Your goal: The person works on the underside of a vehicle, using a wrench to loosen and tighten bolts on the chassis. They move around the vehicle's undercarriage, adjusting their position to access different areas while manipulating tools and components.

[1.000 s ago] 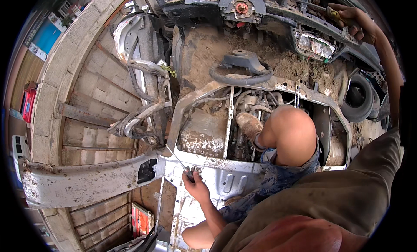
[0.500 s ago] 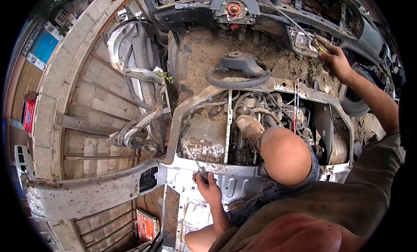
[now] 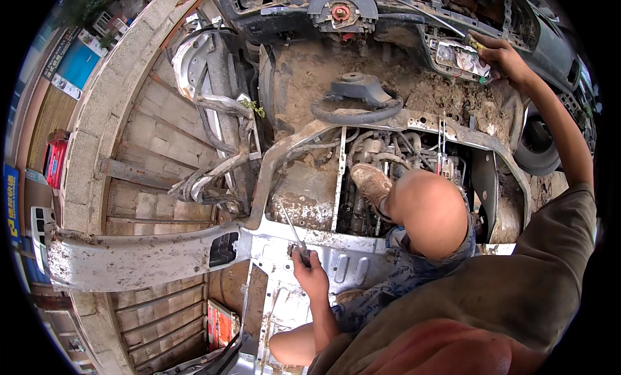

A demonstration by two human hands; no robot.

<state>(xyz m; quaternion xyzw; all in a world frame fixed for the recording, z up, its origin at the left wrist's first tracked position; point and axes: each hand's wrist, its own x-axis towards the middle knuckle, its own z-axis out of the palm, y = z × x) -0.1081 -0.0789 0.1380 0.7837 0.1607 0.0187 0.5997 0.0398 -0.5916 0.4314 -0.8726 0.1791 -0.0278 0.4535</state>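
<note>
My left hand is closed round the dark handle of a screwdriver, held low over the silver floor panel. Its thin shaft points up and to the left, toward the frame opening. My right hand, far out to the right, grips the yellowish handle of a long screwdriver. The long shaft runs left along the dirty black dashboard; I cannot tell what its tip touches. Below that hand, a pale crumpled piece lies in a dashboard recess.
A loose steering wheel rests in front of the engine bay, where my shoe is planted. Bent metal parts lie at the left, beside a concrete block wall. Dried mud covers the footwell. A tyre stands at right.
The whole view has shifted slightly. My right hand and its long screwdriver have risen a little against the dashboard, uncovering more of the pale piece. My left hand keeps its grip.
</note>
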